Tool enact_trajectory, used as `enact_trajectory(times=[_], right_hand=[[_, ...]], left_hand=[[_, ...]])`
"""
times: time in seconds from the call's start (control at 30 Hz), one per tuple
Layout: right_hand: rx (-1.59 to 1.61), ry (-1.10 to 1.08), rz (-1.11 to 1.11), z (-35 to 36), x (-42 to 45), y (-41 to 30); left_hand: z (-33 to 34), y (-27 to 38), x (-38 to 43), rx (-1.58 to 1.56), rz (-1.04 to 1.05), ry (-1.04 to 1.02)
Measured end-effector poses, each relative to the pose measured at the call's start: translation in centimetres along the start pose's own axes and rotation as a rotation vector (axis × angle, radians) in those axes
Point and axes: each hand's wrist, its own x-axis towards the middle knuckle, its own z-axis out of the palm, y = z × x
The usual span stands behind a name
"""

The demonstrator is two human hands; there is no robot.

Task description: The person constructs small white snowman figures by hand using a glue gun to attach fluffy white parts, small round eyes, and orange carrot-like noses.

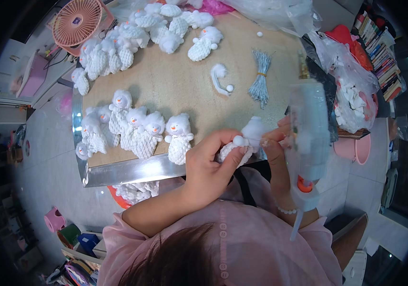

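My left hand (213, 157) grips a white plush-yarn snowman doll (238, 153) near the table's front edge. Its thumb and fingers press around the body, just beside a small white pompom (239, 140). The doll's fluffy head (254, 128) points away from me, and I cannot see a face on it. At the doll's neck, my right hand (275, 139) pinches what looks like a thin strand, partly hidden by the fingers. A bundle of silvery wire ties (261, 78) lies beyond, banded in the middle. Left of it rests a white strip with pompom ends (220, 80).
Snowman dolls with orange noses stand in a front group (129, 125) and a back heap (146, 32). A blurred translucent device (309, 136) with an orange ring hangs close to the camera, overlapping my right forearm. Plastic bags (354, 85) and a pink fan (79, 23) flank the table (175, 82).
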Motion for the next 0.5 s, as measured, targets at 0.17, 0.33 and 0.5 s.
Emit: enact_trajectory(times=[0.17, 0.33, 0.5], right_hand=[[0.059, -0.024, 0.051, 0.8, -1.3, -0.1], [-0.075, -0.06, -0.038, 1.1, -2.2, 0.9], [-0.054, -0.065, -0.012, 0.9, -2.2, 0.8]], left_hand=[[-0.2, 0.5, 0.6, -0.427, -0.266, -0.029], [-0.4, 0.6, 0.7, -0.623, -0.371, -0.062], [-0.3, 1.2, 0.8, -0.72, -0.493, -0.012]])
